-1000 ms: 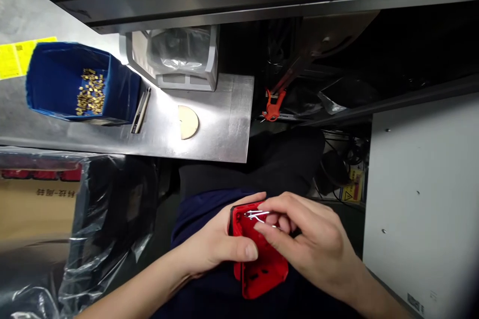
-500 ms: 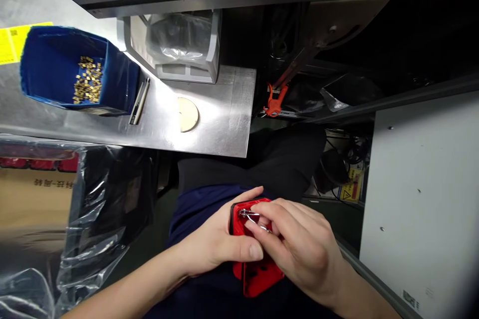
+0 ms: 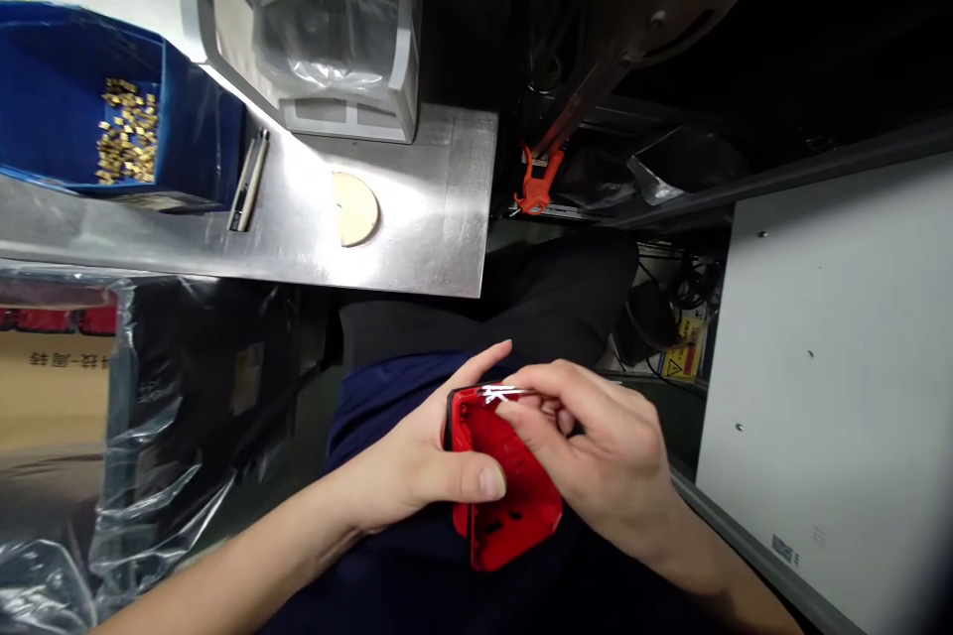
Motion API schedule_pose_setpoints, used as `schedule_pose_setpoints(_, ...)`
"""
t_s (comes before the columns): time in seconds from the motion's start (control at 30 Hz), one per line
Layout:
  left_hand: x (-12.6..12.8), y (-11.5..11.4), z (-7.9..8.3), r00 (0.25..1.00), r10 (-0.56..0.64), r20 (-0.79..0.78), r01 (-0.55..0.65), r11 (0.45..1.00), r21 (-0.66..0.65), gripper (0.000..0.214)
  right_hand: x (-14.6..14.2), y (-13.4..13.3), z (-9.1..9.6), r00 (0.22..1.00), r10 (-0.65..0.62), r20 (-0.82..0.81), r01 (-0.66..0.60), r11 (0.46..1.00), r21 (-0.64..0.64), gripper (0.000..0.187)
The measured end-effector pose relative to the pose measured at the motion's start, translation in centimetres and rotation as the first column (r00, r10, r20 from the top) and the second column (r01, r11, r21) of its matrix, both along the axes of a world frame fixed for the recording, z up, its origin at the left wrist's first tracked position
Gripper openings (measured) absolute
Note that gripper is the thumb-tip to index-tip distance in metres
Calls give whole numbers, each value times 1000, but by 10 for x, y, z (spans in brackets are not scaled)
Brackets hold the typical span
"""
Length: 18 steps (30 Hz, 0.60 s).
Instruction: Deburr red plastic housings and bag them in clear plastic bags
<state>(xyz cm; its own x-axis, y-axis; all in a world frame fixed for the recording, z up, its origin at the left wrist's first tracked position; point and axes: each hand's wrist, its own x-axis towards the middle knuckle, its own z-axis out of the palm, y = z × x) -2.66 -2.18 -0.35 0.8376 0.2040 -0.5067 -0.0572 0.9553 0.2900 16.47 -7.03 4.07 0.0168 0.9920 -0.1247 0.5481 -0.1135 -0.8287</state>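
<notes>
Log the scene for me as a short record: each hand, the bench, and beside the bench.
Left hand: grips a red shell, thumb over its near rim, open side showing
Right hand: pinches a slim shiny metal item at the shell's upper edge; contact unclear
Bench: blue bin with brass-coloured pieces; slim tool beside it; grey bin with clear plastic; tan disc
Below bench, image left: red parts in a plastic-lined container

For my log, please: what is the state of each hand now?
Left hand: closed on the red shell.
Right hand: closed, pinching a shiny metal piece near the shell's upper edge.
</notes>
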Motion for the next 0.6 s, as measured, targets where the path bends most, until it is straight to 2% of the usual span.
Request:
schedule_pose_setpoints(0.07, 1, 1, 1, 999, 30, 30, -30, 999, -22, 117, 4, 0, 1, 998, -68, -1, 68, 997, -18, 6)
schedule_pose_setpoints(0.1, 1, 1, 1, 999, 39, 37, -38, 999, -26, 117, 5, 0, 1, 998, -61, 10, 61, 998, -10, 7)
schedule_pose_setpoints(0.2, 0, 2, -1, 998, 42, 35, -41, 999, -24, 113, 8, 1, -1, 993, 88, 73, -93, 993, 72, 8)
schedule_pose_setpoints(0.3, -1, 2, -3, 999, 28, 22, -28, 999, -26, 109, 7, 1, -6, 965, 212, 154, -233, 963, 137, 7)
schedule_pose_setpoints(0.6, 1, 2, -1, 1000, 27, -4, -28, 999, -23, 103, 8, 3, -9, 945, 281, 169, -305, 942, 137, 8)
